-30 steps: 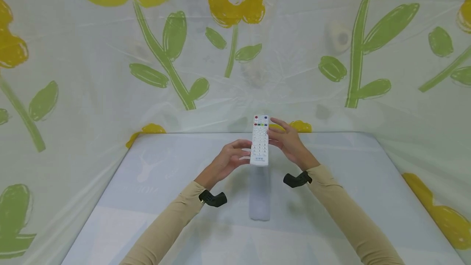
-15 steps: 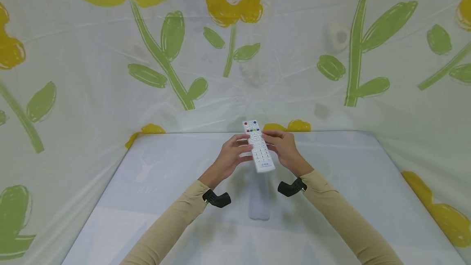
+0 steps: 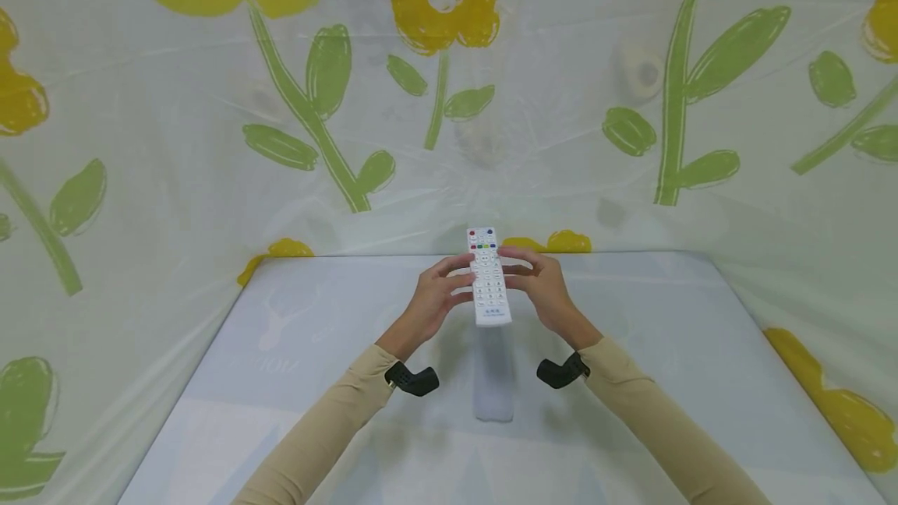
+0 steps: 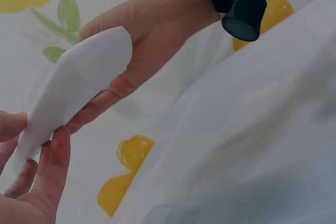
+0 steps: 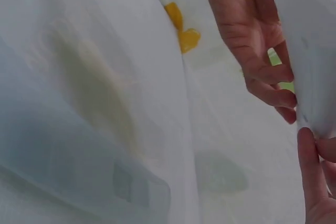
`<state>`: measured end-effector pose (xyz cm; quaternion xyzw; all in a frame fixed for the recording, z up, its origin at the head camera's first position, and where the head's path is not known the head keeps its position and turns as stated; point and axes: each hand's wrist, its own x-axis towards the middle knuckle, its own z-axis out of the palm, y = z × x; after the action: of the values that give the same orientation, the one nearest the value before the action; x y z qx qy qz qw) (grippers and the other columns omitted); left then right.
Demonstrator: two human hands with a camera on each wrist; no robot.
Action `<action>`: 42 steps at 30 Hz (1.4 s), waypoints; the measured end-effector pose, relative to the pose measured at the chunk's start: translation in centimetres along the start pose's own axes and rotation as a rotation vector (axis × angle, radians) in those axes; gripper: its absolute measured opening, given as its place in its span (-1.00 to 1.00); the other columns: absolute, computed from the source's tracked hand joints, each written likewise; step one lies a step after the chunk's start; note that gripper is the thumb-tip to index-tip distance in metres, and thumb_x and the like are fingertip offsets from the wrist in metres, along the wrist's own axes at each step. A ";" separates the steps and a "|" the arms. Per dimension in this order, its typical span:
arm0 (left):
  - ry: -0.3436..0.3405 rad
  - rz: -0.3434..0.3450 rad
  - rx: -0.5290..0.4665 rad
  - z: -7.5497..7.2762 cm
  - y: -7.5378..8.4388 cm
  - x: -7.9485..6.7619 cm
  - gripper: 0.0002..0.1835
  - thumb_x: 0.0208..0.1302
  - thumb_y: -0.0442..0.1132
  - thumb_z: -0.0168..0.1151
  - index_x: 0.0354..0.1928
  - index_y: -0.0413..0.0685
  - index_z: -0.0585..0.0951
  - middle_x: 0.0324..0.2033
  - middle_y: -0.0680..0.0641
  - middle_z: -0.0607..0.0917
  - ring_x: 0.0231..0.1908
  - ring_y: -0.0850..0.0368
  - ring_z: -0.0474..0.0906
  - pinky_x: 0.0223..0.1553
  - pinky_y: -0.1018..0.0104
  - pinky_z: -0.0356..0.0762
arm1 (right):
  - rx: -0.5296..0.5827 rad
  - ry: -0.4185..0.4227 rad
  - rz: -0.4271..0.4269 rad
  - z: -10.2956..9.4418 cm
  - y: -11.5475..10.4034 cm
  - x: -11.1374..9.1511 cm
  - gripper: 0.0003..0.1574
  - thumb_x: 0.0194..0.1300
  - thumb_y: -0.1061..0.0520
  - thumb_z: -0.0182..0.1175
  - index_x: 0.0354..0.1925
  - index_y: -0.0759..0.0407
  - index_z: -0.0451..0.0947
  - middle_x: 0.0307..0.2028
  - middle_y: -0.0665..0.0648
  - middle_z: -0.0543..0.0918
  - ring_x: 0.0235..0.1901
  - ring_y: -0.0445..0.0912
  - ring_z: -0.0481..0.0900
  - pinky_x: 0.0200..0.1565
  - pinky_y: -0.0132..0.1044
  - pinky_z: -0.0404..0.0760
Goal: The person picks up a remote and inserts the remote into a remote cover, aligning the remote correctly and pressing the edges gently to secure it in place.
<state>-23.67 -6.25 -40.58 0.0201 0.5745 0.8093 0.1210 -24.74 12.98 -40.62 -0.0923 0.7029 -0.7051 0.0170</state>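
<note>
A white remote control [image 3: 489, 279] with rows of buttons is held up above the table between both hands, button side towards the head camera and almost upright. My left hand [image 3: 433, 298] grips its left edge with bent fingers. From the other side, my right hand [image 3: 543, 287] holds the right edge with its fingertips. In the left wrist view the plain white back of the remote [image 4: 79, 77] shows, with the left fingers around its end. The right wrist view also shows the remote's back [image 5: 315, 61], a right fingertip against its end. Both thumbs are largely hidden in the head view.
Below the remote, a long translucent sleeve-like thing [image 3: 494, 388] lies on the pale table covering [image 3: 281, 411]. Behind the table's back edge hangs a white cloth [image 3: 547, 162] printed with yellow flowers. Black cameras [image 3: 411, 379] are strapped to both wrists.
The remote has come slightly down and left since one second ago. Half a second ago its top leaned further left; now it stands straighter. Both hands have shifted with it.
</note>
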 end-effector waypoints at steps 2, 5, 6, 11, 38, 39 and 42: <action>-0.001 0.007 0.015 0.0 0.0 0.0 -0.57 0.27 -0.38 0.17 0.19 -0.21 0.48 0.17 -0.14 0.44 -0.03 0.00 0.50 -0.08 0.20 0.59 | -0.051 -0.034 -0.083 -0.1 0.2 -0.3 -0.52 0.23 0.43 0.15 0.14 0.33 0.49 0.22 0.17 0.43 0.03 0.12 0.54 -0.06 -0.27 0.61; -0.002 0.016 0.040 0.0 0.0 0.1 -0.58 0.28 -0.36 0.17 0.19 -0.21 0.48 0.18 -0.14 0.42 -0.01 0.00 0.49 -0.07 0.21 0.59 | -0.106 -0.069 -0.184 -0.1 0.5 -0.5 -0.56 0.21 0.41 0.19 0.08 0.35 0.53 0.24 0.17 0.42 0.15 0.09 0.45 -0.03 -0.29 0.58; -0.001 0.018 0.045 0.0 0.1 0.1 -0.58 0.28 -0.36 0.17 0.19 -0.21 0.48 0.19 -0.14 0.42 -0.01 0.00 0.49 -0.06 0.21 0.59 | -0.117 -0.078 -0.209 -0.1 0.5 -0.6 -0.57 0.20 0.41 0.20 0.07 0.37 0.54 0.24 0.18 0.41 0.18 0.08 0.41 -0.02 -0.30 0.57; 0.009 0.026 0.087 0.0 0.1 -0.1 -0.57 0.30 -0.31 0.17 0.20 -0.21 0.47 0.20 -0.15 0.41 -0.03 0.01 0.51 -0.06 0.22 0.59 | -0.173 -0.086 -0.249 -0.1 0.5 -0.7 -0.58 0.19 0.39 0.24 0.05 0.37 0.55 0.24 0.21 0.41 0.22 0.10 0.36 0.04 -0.22 0.54; 0.008 0.279 0.334 -0.4 -0.4 -0.2 -0.64 0.18 -0.47 0.25 0.05 -0.16 0.61 0.09 -0.07 0.52 0.11 0.02 0.48 0.06 0.22 0.52 | -0.284 0.014 -0.352 1.6 -2.7 -2.8 -0.64 0.11 0.49 0.25 -0.06 0.52 0.55 0.08 0.40 0.51 0.12 0.21 0.44 0.07 0.15 0.46; 0.009 0.294 0.343 -0.4 -0.4 -0.2 -0.64 0.17 -0.49 0.25 0.04 -0.17 0.61 0.10 -0.07 0.51 0.12 0.02 0.46 0.08 0.24 0.50 | -0.281 0.014 -0.354 1.6 -2.7 -2.8 -0.64 0.11 0.49 0.24 -0.07 0.52 0.55 0.07 0.40 0.52 0.11 0.21 0.44 0.07 0.15 0.47; 0.022 0.335 0.400 -0.4 -0.3 -0.1 -0.64 0.14 -0.50 0.28 0.01 -0.17 0.64 0.12 -0.08 0.49 0.16 0.04 0.41 0.14 0.27 0.42 | -0.271 0.015 -0.363 1.7 -2.7 -2.8 -0.65 0.10 0.50 0.25 -0.08 0.52 0.55 0.05 0.42 0.52 0.10 0.22 0.45 0.06 0.15 0.47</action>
<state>-23.54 -6.52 -41.01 0.1297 0.7131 0.6884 -0.0271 -21.40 11.80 -38.28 -0.2135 0.7630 -0.5965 -0.1282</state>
